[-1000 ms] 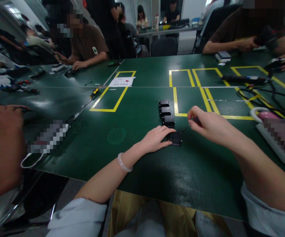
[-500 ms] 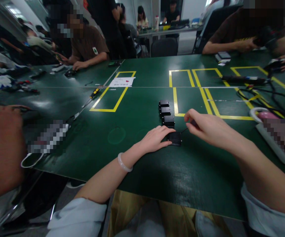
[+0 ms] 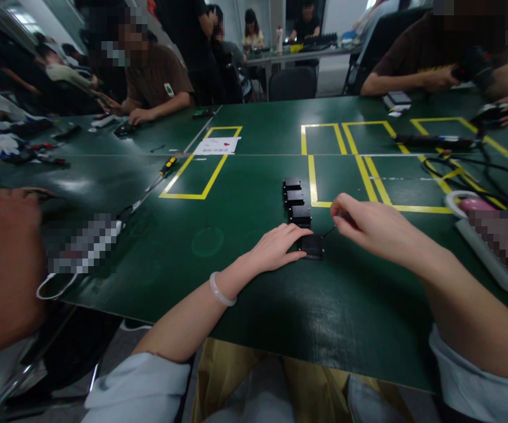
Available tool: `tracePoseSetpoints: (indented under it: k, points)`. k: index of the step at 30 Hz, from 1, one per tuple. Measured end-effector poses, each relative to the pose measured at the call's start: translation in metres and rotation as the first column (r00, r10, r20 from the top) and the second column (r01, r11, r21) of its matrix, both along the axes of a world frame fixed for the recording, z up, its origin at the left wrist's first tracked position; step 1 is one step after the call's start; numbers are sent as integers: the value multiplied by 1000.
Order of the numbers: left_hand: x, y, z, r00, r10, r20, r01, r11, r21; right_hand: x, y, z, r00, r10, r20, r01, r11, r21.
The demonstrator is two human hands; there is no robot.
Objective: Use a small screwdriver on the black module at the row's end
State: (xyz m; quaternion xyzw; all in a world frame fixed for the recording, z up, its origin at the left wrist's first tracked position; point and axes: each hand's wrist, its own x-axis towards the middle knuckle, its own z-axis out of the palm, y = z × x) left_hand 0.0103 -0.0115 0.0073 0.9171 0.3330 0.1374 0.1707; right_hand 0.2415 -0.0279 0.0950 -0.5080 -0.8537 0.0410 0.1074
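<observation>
Left hand (image 3: 278, 248) lies flat, fingers loosely spread, fingertips pinning the near black box (image 3: 311, 247) to the desk (image 3: 218, 211) — no grasp. Right hand (image 3: 368, 226) is pinched on a thin tool (image 3: 329, 231); its tip slants down-left to the box's right edge. Box sits between the hands, left nearer. Three more boxes (image 3: 295, 198) run in a row straight away from it, beside yellow tape (image 3: 313, 182).

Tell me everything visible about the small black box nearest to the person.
The nearest black box is small, flat, rectangular and matte, probably plastic. It lies flat on the green table, at the near end of a row of similar black boxes. The left hand rests against it; the thin tool in the right hand touches its far corner.
</observation>
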Motion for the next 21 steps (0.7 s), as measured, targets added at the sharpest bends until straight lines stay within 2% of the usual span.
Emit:
tracePoseSetpoints:
  k: [6,13,18,21]
  points:
    - [0,0,1,1000,0,-3,0,1000,-11,-1,3,-4,996,-84,41,83,996,28]
    - [0,0,1,1000,-5,-11,5,1000,-12,3,3,-1,999,-20,-28,19,999,-25]
    - [0,0,1,1000,-2,-3,2,1000,-3,0,3,-2,996,-84,22,83,996,43]
    - [0,0,1,1000,-2,-4,2,1000,-6,1,3,-4,998,-54,24,53,998,40]
